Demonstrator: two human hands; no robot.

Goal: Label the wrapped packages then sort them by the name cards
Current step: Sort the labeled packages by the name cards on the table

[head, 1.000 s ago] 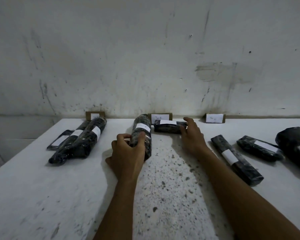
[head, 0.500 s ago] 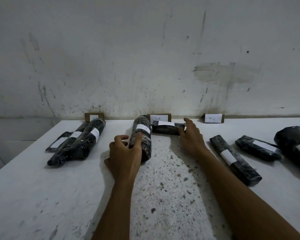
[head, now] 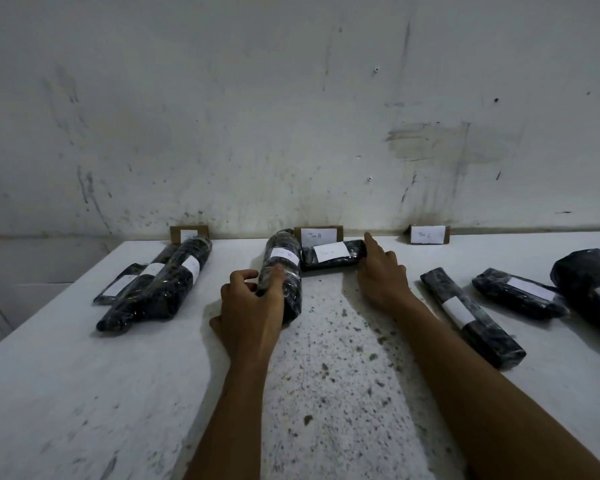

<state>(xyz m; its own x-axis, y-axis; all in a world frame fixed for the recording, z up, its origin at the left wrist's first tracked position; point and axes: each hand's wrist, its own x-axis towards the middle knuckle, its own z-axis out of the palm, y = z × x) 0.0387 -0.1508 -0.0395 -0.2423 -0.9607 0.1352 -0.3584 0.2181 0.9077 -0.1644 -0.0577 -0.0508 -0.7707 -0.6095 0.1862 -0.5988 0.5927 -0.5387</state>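
Observation:
A round black wrapped package (head: 282, 268) with a white label lies below the "Tim B" name card (head: 317, 235). My left hand (head: 248, 310) is at its near end, with the thumb on top and the fingers curled at its left side. A flat black labelled package (head: 333, 257) lies crosswise right beside it, under the same card. My right hand (head: 381, 275) touches that package's right end, index finger stretched along it, gripping nothing. Two more name cards lean on the wall: one at the left (head: 187, 233) and "Tim C" (head: 429, 234).
Several labelled black packages (head: 167, 285) are piled below the left card. On the right lie a long package (head: 470, 315), a shorter one (head: 518, 294) and a bulky one (head: 593, 289). The white speckled table (head: 326, 393) meets the wall; its left edge drops off.
My left fingers have loosened and slid down the round package. The flat package sits slightly closer to the round one. My right hand has hardly moved.

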